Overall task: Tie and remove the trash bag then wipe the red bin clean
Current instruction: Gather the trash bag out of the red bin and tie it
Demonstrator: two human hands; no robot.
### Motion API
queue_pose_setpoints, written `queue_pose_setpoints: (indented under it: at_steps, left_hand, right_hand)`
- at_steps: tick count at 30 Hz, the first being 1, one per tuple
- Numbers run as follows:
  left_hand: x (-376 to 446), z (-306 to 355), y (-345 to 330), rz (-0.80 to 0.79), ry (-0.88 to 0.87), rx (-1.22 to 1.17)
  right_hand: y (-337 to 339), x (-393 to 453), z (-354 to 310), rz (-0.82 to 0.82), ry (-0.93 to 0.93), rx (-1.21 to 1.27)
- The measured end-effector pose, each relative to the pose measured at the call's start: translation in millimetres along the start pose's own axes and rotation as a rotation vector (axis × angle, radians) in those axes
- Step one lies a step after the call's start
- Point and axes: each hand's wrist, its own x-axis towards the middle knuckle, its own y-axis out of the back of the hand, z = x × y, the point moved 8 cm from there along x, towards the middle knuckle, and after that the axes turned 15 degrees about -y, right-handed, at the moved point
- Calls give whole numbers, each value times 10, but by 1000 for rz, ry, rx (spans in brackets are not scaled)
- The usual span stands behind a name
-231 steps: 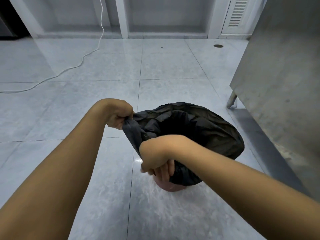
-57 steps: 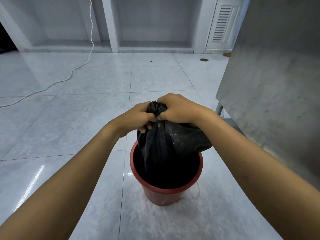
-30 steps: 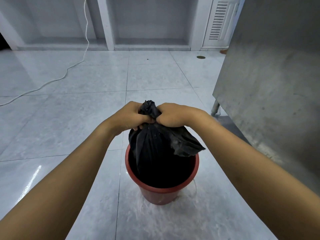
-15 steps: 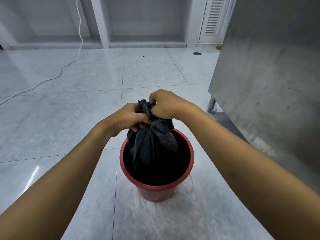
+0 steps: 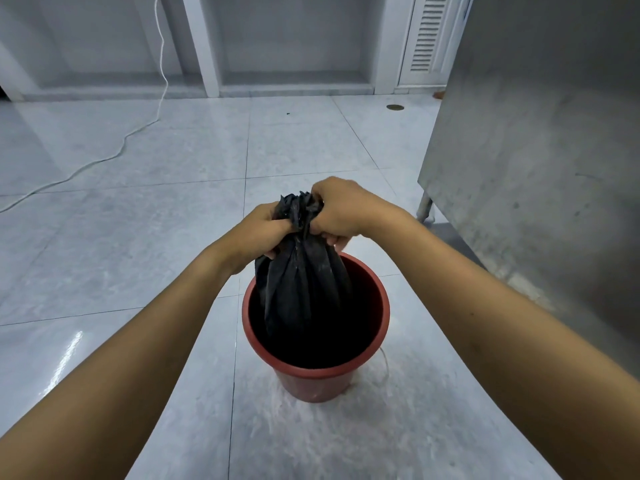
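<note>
A round red bin (image 5: 313, 374) stands on the tiled floor in the middle of the head view. A black trash bag (image 5: 303, 285) rises out of it, its mouth gathered into a bunched neck above the rim. My left hand (image 5: 258, 232) grips the neck from the left, fingers curled into the plastic. My right hand (image 5: 337, 211) grips the same neck from the right and slightly higher, with crumpled plastic sticking out between the two fists. The bag's lower part is hidden in the dark inside of the bin.
A tall stainless-steel cabinet (image 5: 540, 161) on a metal leg (image 5: 424, 207) stands close on the right. A white cable (image 5: 114, 154) trails across the floor at far left. A floor drain (image 5: 394, 107) lies at the back, near a louvered door (image 5: 426, 39).
The bag's edge came off the bin rim and was gathered into a neck. Over the last second the loose flap on the right has been drawn in, and both hands keep gripping the top.
</note>
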Motion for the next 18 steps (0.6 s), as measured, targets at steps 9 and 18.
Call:
queue_pose_setpoints:
  at_steps: [9, 18]
  left_hand:
    - [42, 75, -37, 52, -121, 64]
    - [9, 82, -138, 39, -168, 308]
  right_hand:
    - [47, -55, 161, -110, 32, 577]
    - [-517, 153, 2031, 349, -521, 628]
